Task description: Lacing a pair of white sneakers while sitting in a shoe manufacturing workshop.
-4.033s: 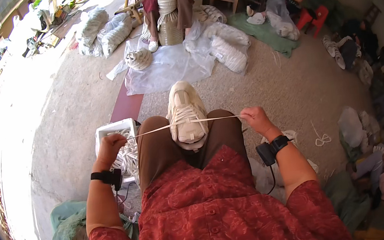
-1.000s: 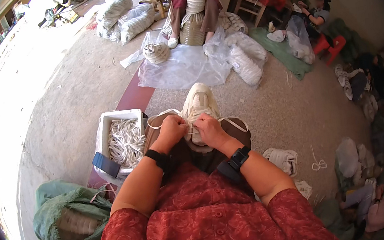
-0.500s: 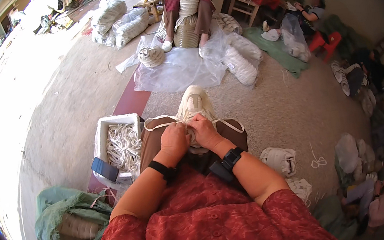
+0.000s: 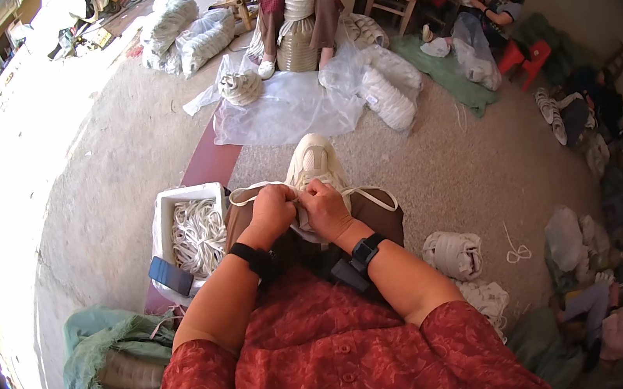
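Note:
A cream shoe (image 4: 314, 156) rests on my lap, its toe pointing away from me. Both my hands are closed over its lacing area. My left hand (image 4: 274, 208) pinches the white shoelace (image 4: 247, 193), part of which loops out to the left. My right hand (image 4: 326, 207) is pinched on the lace on the other side, and another loop hangs over my right thigh. The fingertips nearly meet above the shoe's tongue. My hands hide the eyelets and the shoe's heel end.
A white foam box (image 4: 162, 222) of loose laces stands at my left, with a dark phone (image 4: 170, 275) on its corner. A green sack (image 4: 104, 355) lies nearer. White bundles (image 4: 453, 253) sit at right. Ahead, a co-worker (image 4: 300, 7) sits behind plastic sheeting (image 4: 285, 111).
My hands have shifted slightly up and apart over the shoe, the left one rising more. The shoe remains on my lap, and the view has tilted a little.

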The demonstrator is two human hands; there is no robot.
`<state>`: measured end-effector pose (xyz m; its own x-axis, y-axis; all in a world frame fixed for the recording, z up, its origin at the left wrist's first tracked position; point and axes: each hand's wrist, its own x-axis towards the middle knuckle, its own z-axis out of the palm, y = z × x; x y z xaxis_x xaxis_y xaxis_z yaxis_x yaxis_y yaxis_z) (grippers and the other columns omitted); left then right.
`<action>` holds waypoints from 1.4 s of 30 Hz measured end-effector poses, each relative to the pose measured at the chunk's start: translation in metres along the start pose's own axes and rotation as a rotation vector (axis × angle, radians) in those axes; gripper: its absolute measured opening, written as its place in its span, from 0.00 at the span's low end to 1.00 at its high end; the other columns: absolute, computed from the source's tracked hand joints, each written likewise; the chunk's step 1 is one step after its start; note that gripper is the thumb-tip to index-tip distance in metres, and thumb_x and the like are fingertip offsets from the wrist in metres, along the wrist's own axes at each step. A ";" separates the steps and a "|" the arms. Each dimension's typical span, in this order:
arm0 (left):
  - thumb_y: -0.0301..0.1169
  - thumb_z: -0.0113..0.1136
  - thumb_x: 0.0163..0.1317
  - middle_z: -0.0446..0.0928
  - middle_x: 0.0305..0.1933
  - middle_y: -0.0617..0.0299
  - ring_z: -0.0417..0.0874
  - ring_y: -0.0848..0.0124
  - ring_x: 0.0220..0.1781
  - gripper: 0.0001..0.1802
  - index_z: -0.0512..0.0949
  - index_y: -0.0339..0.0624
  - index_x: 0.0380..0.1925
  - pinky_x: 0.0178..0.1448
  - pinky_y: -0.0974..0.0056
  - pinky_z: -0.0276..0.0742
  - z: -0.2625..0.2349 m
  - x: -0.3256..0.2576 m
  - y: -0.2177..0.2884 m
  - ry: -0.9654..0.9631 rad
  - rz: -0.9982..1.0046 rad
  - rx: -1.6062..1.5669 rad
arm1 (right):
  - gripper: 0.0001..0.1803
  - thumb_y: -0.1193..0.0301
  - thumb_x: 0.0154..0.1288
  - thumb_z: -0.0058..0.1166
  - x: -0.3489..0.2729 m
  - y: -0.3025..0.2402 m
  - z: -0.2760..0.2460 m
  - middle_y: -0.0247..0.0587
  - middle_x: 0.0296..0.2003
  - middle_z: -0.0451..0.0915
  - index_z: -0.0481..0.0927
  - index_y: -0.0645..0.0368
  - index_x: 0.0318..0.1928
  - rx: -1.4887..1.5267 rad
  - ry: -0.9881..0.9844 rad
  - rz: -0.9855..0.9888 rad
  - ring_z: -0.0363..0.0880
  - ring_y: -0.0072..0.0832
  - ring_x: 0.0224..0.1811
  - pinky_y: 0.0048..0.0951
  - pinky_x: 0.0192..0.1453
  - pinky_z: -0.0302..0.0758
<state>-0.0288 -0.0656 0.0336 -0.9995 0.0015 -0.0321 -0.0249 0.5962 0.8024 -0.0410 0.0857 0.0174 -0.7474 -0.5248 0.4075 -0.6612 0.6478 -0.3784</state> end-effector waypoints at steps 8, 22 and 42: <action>0.24 0.60 0.46 0.76 0.22 0.56 0.77 0.64 0.24 0.02 0.78 0.37 0.22 0.32 0.63 0.72 -0.002 -0.008 -0.004 0.156 0.026 -0.084 | 0.06 0.79 0.63 0.46 -0.003 0.003 -0.128 0.46 0.42 0.78 0.75 0.62 0.29 1.586 0.084 0.293 0.72 0.23 0.36 0.26 0.47 0.71; 0.29 0.56 0.48 0.79 0.29 0.54 0.82 0.60 0.34 0.04 0.79 0.42 0.22 0.37 0.59 0.78 0.013 -0.019 0.057 -0.075 0.455 0.789 | 0.10 0.73 0.65 0.47 -0.071 0.039 -0.134 0.37 0.23 0.74 0.70 0.60 0.24 1.444 0.020 0.454 0.68 0.20 0.24 0.22 0.33 0.65; 0.29 0.51 0.56 0.78 0.29 0.48 0.80 0.51 0.34 0.07 0.76 0.39 0.24 0.40 0.52 0.75 -0.034 -0.021 -0.003 0.033 0.284 0.504 | 0.11 0.79 0.49 0.54 -0.033 0.025 -0.065 0.50 0.30 0.76 0.73 0.63 0.36 0.274 0.158 0.311 0.76 0.45 0.34 0.39 0.40 0.73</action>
<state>-0.0087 -0.0943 0.0524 -0.9658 0.1974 0.1679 0.2493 0.8846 0.3940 -0.0289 0.1552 0.0491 -0.9084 -0.2238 0.3532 -0.4153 0.5799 -0.7008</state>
